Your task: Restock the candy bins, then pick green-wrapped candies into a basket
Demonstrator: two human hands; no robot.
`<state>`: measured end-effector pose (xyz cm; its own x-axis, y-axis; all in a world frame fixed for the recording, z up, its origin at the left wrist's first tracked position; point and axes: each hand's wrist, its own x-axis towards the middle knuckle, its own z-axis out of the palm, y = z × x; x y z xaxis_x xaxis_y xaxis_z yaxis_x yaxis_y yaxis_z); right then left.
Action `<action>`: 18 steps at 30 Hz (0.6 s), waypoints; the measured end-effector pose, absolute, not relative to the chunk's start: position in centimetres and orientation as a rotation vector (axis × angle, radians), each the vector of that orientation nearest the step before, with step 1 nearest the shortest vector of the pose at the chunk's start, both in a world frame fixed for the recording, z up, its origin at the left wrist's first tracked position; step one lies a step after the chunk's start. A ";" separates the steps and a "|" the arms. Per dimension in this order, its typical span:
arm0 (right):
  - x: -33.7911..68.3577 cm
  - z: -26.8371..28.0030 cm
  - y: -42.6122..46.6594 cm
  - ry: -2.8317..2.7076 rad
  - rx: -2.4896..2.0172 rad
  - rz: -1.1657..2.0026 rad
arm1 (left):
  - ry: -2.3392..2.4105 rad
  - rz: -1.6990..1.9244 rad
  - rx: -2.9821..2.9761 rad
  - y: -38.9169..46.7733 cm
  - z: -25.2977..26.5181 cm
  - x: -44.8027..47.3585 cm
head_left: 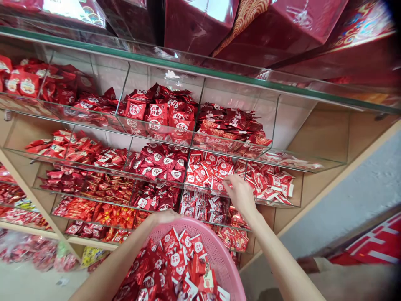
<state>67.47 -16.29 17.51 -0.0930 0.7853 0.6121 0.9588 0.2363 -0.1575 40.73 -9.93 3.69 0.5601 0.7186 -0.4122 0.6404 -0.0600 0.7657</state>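
My left hand grips the far rim of a pink plastic basket, which is heaped with red and white candy packets. My right hand reaches into a glass bin of small red and white packets on the middle shelf, fingers curled down onto the pile. Whether it has packets pinched in its fingers is hidden. The basket sits just below and left of that bin.
Tiered glass shelves with dividers hold many bins of red wrapped sweets. Large red gift boxes stand on the top shelf. A wooden frame runs along the right, beside a grey wall. Bagged sweets lie low at the left.
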 end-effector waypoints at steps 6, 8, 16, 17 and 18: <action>68.4 16.5 -14.6 -1.839 -1.776 -0.616 | 1.145 0.146 1.709 -10.0 3.5 40.4; 68.3 16.2 -14.4 -1.879 -1.758 -0.695 | 1.141 0.151 1.707 -9.9 3.3 40.3; 68.6 15.8 -13.7 -1.928 -1.688 -0.881 | 1.134 0.133 1.699 -9.9 3.1 40.2; 68.7 15.8 -13.7 -1.910 -1.662 -0.883 | 1.128 0.138 1.702 -10.0 3.1 40.2; 68.7 15.8 -13.7 -1.889 -1.636 -0.879 | 1.122 0.140 1.703 -10.0 3.2 40.2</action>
